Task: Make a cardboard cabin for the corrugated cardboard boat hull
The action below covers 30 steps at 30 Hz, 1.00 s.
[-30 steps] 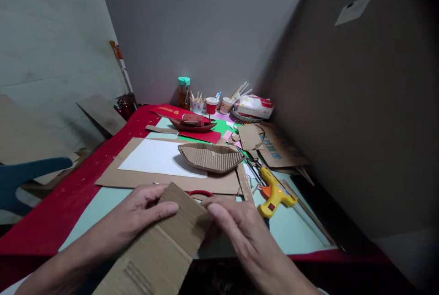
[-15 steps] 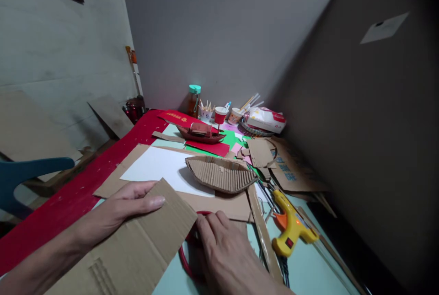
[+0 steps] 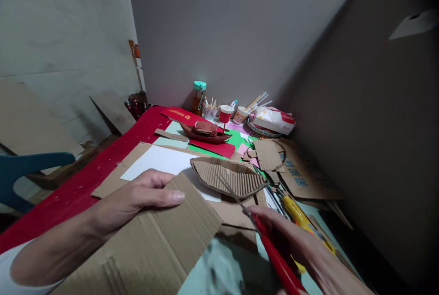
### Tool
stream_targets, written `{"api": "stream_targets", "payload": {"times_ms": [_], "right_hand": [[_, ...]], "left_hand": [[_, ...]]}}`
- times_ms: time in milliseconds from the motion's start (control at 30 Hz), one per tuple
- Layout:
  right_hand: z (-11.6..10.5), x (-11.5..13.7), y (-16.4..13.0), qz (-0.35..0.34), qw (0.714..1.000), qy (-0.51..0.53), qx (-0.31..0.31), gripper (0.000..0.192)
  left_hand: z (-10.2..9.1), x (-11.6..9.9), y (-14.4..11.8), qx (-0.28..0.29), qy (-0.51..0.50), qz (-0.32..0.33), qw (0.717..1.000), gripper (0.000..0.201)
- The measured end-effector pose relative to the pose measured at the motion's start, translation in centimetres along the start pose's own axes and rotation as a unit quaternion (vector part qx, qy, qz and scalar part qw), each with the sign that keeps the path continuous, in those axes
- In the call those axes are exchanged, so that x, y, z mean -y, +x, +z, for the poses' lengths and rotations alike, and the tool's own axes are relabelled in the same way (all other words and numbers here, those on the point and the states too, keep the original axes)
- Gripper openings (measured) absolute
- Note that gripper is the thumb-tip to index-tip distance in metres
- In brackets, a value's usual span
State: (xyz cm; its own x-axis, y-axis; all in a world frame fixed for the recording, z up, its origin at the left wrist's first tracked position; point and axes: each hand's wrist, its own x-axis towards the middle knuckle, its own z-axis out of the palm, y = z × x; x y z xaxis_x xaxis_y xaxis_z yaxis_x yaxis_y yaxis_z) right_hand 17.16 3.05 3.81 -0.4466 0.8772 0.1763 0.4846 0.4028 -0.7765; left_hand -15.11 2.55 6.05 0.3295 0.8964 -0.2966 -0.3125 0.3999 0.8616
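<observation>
My left hand (image 3: 137,201) grips a flat piece of corrugated cardboard (image 3: 161,235), thumb on top and fingers underneath. In my right hand (image 3: 298,235) are red-handled scissors (image 3: 276,256), raised just right of the cardboard, with the metal blades pointing up and left, apart from its edge. Behind the blades lies a cardboard boat hull (image 3: 228,177) with a ribbed inside, resting partly on white paper (image 3: 154,162). Part of the right hand's grip is hidden by the handles.
A yellow glue gun (image 3: 298,215) lies behind my right hand. Farther back stand a small reddish-brown model boat (image 3: 206,132), a red cup (image 3: 225,114) and a bottle (image 3: 198,98). Cardboard scraps (image 3: 267,154) are at right, a blue chair (image 3: 37,162) at left.
My right hand has lifted the red scissors off the table and brought them up to the right. The left hand and cardboard have shifted slightly right, and the view has turned a little.
</observation>
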Motion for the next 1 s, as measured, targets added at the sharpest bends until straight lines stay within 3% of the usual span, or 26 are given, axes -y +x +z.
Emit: {"api": "stream_targets", "payload": {"times_ms": [267, 500, 800, 1000], "right_hand": [[0.5, -0.1, 0.0, 0.002, 0.999, 0.033, -0.024, 0.065], [0.5, -0.5, 0.2, 0.005, 0.999, 0.042, 0.0, 0.076], [0.6, -1.8, -0.5, 0.006, 1.0, 0.01, -0.005, 0.071], [0.7, -1.5, -0.3, 0.02, 0.999, 0.022, 0.036, 0.066]], "left_hand": [[0.8, 0.5, 1.8, 0.009, 0.005, 0.0, 1.0, 0.012], [0.9, 1.2, 2.2, 0.011, 0.008, -0.016, 1.0, 0.018], [1.1, 1.3, 2.3, 0.018, -0.031, -0.009, 0.999, 0.024], [1.0, 1.5, 2.3, 0.015, -0.008, -0.002, 1.0, 0.023]]}}
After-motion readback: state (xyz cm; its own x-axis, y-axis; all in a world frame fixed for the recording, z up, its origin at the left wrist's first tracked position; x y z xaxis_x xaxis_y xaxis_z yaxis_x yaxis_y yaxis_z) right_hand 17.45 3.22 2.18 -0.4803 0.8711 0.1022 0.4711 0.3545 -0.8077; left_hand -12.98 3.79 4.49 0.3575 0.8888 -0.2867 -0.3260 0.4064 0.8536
